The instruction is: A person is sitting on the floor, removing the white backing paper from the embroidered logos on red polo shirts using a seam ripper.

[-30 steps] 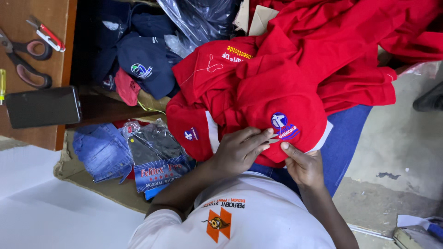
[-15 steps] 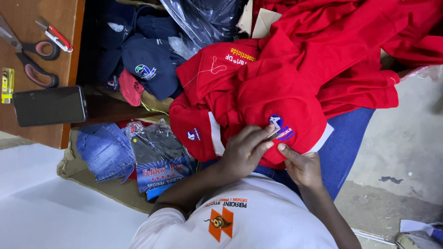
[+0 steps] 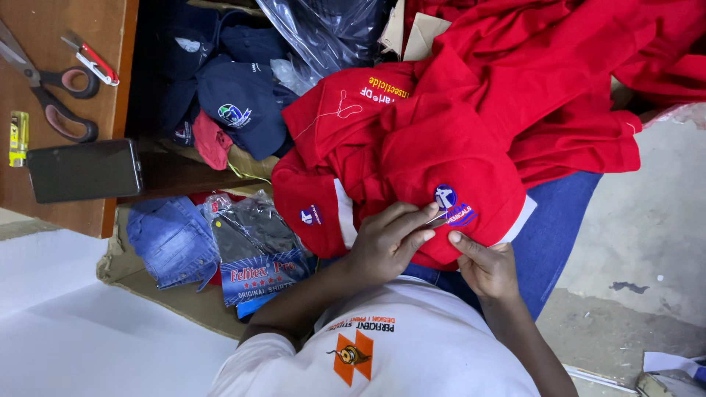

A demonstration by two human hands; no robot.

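Red garment heaped across the lap, one rounded part pulled up on top so that its blue embroidered badge faces the eyes. Left hand laid flat on the cloth just left of that badge, fingers stretched out and pressing rather than clenched, seemingly to keep the fabric taut and still. Something thin and pale at those fingertips, too small to identify. Right hand just below the badge, fingers curled, forefinger tip touching the cloth edge; hidden underneath, so impossible to say whether a fold is pinched there. Both hands close together, framing the badge between them. A second, smaller badge showing further left on the same red cloth, beside a white stripe.

Off to the left, well apart from the hands, a wooden table bearing scissors, a small red-handled tool, a yellow lighter and a dark phone, all within arm's reach. Below the table edge, navy caps, folded denim and a bagged shirt lying together, with clear plastic wrapping above them.
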